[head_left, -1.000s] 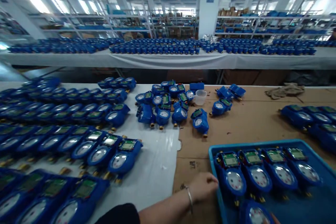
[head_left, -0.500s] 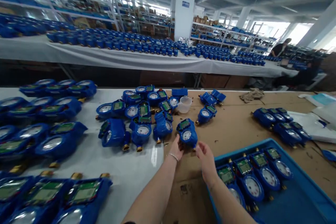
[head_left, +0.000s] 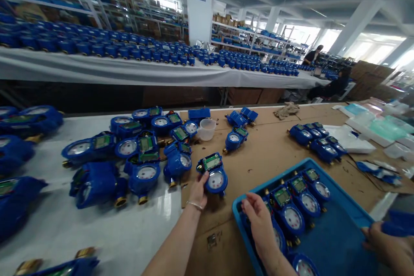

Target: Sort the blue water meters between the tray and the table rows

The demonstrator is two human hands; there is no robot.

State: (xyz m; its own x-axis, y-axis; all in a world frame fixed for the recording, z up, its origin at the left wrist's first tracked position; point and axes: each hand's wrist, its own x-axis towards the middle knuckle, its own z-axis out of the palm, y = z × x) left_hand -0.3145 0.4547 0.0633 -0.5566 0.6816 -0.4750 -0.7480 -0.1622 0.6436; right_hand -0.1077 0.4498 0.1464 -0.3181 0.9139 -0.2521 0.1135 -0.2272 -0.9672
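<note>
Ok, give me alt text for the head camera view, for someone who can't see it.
A person's left hand grips a blue water meter on a cardboard-covered table, while the right hand rests at the rim of a blue tray holding more meters. Another person's hand reaches in at the lower right, and loose meters crowd the table's left side.

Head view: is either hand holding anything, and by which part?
The left hand grips a blue meter by its left side, beside the dial. The right hand holds nothing; it rests at the near rim of the blue tray.
</note>
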